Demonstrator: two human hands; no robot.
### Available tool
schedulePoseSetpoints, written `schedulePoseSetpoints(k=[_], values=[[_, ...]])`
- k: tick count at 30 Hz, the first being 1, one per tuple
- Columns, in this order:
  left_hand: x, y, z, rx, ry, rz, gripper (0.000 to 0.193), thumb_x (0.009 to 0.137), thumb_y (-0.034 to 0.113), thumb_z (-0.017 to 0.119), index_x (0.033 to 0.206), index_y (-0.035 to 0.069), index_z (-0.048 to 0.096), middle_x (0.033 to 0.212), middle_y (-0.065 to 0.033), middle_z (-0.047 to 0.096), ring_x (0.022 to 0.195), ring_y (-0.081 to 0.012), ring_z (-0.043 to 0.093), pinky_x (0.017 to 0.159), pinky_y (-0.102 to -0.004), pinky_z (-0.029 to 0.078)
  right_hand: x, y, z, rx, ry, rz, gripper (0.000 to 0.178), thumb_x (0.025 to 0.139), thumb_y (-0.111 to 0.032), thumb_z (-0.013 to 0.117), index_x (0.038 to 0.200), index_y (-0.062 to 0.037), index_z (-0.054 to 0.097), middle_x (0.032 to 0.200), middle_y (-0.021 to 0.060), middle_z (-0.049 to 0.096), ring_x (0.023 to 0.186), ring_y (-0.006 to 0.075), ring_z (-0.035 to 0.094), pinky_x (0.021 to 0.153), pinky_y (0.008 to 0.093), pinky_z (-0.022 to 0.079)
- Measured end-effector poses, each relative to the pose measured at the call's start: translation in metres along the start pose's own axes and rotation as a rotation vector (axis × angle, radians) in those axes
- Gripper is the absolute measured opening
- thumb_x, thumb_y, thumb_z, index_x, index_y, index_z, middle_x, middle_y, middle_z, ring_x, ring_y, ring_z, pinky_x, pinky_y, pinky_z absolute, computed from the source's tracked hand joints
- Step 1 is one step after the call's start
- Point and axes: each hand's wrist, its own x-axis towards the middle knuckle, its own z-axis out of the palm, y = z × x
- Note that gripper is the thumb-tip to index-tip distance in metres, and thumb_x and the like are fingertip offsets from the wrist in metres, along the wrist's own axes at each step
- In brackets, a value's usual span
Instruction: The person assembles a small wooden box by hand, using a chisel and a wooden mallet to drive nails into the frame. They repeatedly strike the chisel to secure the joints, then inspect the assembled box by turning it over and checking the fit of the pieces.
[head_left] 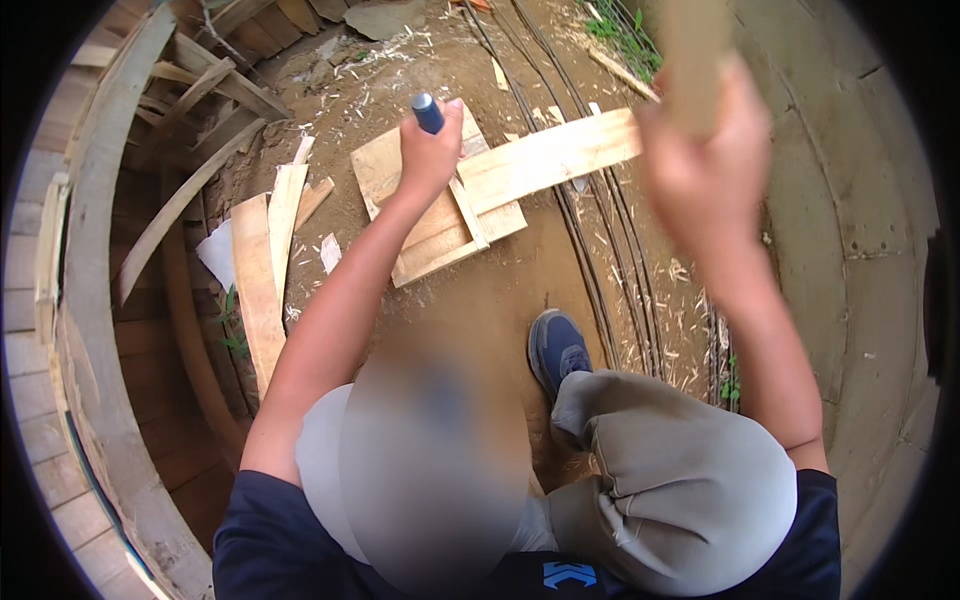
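My left hand [432,160] is closed round the blue handle of a chisel [427,113], whose grey capped end points up; its blade is hidden beneath my fist. Under it lies a flat wooden board [378,160] on the ground. A long pale plank [560,152] crosses this board and reaches right toward my other arm. A narrow wood strip [468,212] lies over the board just below my left hand. Raised at the right, my right hand [715,170], smeared by motion, grips a thick wooden bar [694,65] that stands up out of the top edge.
Loose planks [258,275] and a white scrap [218,255] lie at the left, beside a timber frame [95,330]. Dark cables [590,255] run along the dirt, among wood shavings. A concrete wall [860,190] rises at the right. My shoe [558,350] stands near the cables.
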Motion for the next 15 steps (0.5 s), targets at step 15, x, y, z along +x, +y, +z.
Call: schedulePoseSetpoints(k=[15], values=[[0.011, -0.012, -0.003, 0.03, 0.005, 0.043, 0.024, 0.095, 0.013, 0.059, 0.075, -0.001, 0.059, 0.065, -0.0079, 0.063, 0.055, -0.0156, 0.063, 0.054, -0.0304, 0.052, -0.004, -0.014, 0.031, -0.313, -0.701, 0.293, 0.025, 0.083, -0.003, 0.062, 0.104, 0.0074, 0.056, 0.085, 0.0316, 0.068, 0.079, 0.0462, 0.071, 0.069, 0.0501, 0.059]])
